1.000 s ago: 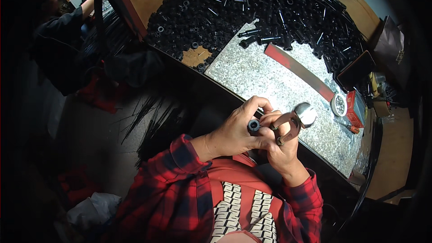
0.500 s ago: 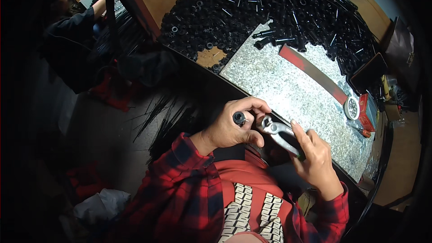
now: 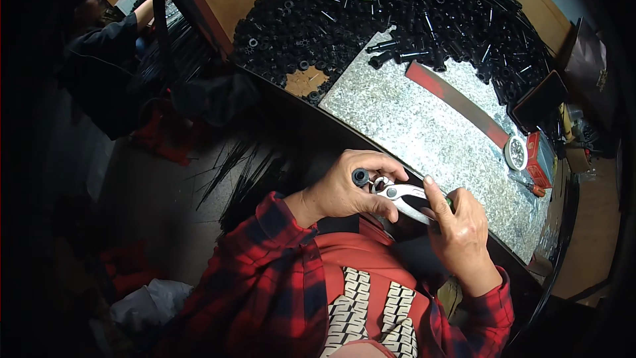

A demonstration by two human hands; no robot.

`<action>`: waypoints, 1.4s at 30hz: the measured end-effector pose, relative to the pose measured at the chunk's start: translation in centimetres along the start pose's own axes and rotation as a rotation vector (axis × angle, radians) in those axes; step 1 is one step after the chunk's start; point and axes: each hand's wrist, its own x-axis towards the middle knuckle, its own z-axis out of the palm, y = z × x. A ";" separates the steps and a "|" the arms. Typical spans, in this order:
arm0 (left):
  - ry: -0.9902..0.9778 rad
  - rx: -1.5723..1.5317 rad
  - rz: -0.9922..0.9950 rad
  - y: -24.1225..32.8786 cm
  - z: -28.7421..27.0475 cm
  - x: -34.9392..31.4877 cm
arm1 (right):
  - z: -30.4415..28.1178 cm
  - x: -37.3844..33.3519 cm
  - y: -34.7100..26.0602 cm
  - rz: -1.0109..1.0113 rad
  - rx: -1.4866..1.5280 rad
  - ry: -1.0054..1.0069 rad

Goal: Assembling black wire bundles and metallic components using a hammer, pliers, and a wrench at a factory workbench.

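My left hand [image 3: 341,189] is closed round a black cylindrical part [image 3: 360,177], whose round end with a hole shows between thumb and fingers. My right hand [image 3: 460,225] grips metal pincers [image 3: 404,192] by the handles; a bit of green shows by its fingers. The pincers' jaws reach into the gap between my left thumb and fingers, right beside the black part. Whether the jaws bite on something there is hard to see. Both hands are held in front of my body, just off the near edge of the speckled board [image 3: 424,132].
Many black parts [image 3: 311,20] are heaped along the far side. On the board lie a red-brown strip [image 3: 457,103], a small white dish [image 3: 516,153], a red box [image 3: 540,159] and an orange-handled tool [image 3: 536,190]. A co-worker [image 3: 99,46] sits at the far left.
The pincers have swung flatter and moved left, their jaws now close against the black part. That part has shifted slightly right in my left hand.
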 end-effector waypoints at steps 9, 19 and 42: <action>0.070 0.133 0.075 -0.4 0.9 0.0 | 0.3 -0.6 -0.1 0.040 -0.033 0.013; 0.151 0.206 0.080 -0.4 1.6 -0.1 | -0.6 -0.6 -0.4 0.023 -0.168 -0.022; 0.053 0.130 0.029 -0.4 1.5 0.1 | -1.8 -0.7 -0.4 0.070 -0.054 -0.164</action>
